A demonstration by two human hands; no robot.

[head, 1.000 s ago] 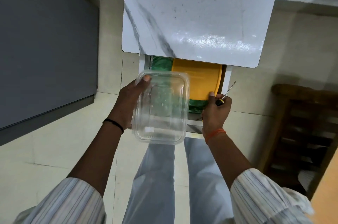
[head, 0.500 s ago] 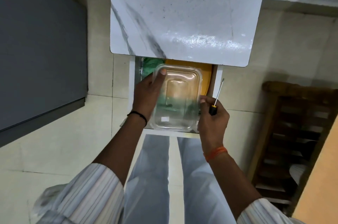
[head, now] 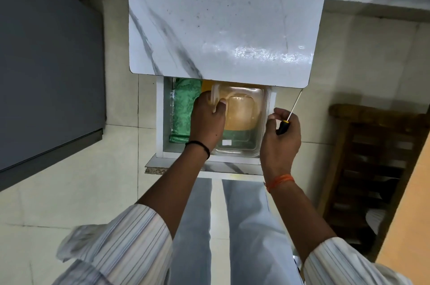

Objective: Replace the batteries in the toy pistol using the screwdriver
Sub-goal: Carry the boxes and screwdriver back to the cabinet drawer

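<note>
Left hand grips clear box rim, setting it into open drawer under tabletop | right hand curled round screwdriver, tip pointing far, steadying box | toy pistol unseen

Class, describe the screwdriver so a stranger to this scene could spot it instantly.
Start at the white marble-patterned tabletop, then drop to the open drawer beneath its near edge. Just right of the drawer, the right hand grips the screwdriver: the only thin metal shaft here, rising from a black handle with a yellow collar.
</note>
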